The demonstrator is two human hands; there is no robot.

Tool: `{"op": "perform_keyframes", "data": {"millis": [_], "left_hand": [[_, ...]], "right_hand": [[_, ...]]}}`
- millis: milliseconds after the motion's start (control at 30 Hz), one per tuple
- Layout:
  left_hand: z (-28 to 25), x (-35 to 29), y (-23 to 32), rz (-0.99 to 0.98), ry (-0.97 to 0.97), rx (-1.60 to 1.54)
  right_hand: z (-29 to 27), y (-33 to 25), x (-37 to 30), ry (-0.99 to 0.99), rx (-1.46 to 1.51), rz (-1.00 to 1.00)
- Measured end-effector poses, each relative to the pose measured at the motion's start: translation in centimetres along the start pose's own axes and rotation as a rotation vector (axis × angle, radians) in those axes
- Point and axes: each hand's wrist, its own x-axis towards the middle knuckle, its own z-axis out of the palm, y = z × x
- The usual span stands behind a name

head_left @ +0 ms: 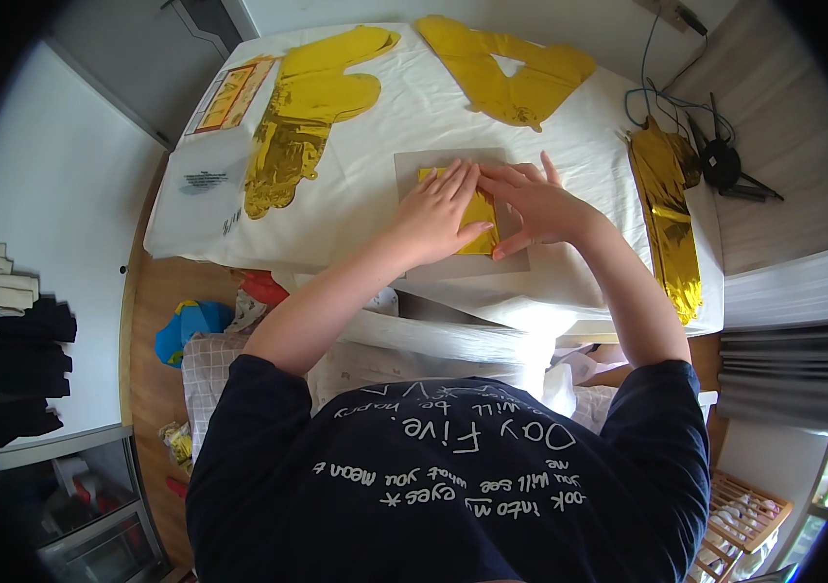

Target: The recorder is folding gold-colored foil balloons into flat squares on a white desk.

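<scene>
A small folded piece of shiny gold foil (478,216) lies on a grey rectangular sheet (414,173) near the front edge of the white-covered table. My left hand (441,216) rests flat over the foil's left part, fingers stretched out. From the right, my right hand (542,206) reaches onto its upper right edge, with thumb and fingers spread apart. The fingertips of both hands meet at the foil's top edge. Much of the foil is hidden beneath the hands.
A flat gold F-shaped foil balloon (290,136) lies at left, beside a clear plastic bag (202,189) and a printed card (229,97). An A-shaped one (492,83) lies at the back. Gathered gold foil (667,209) and a black router (720,163) with cables are at right.
</scene>
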Motion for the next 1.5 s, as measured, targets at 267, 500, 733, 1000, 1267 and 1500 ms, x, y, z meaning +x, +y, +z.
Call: {"op": "perform_keyframes", "data": {"millis": [267, 500, 733, 1000, 1267, 1500], "left_hand": [[-0.1, 0.1, 0.5, -0.055, -0.008, 0.12], [-0.4, -0.1, 0.7, -0.086, -0.029, 0.073], [-1.6, 0.2, 1.7, -0.136, -0.115, 0.033], [-0.5, 0.0, 1.0, -0.148, -0.076, 0.05], [-0.4, 0.5, 1.0, -0.127, -0.066, 0.117], [-0.3, 0.2, 1.0, -0.153, -0.084, 0.125]], "right_hand": [[0.4, 1.7, -0.2, 0.001, 0.218, 0.017], [4.0, -3.0, 1.1, 0.424, 0.549, -0.134], [5.2, -5.2, 2.6, 0.497, 0.685, -0.081], [5.3, -4.4, 3.0, 0.538, 1.169, -0.028], [6.2, -1.6, 2.0, 0.788, 1.381, -0.02], [3.7, -2.0, 0.5, 0.843, 1.065, 0.036]]}}
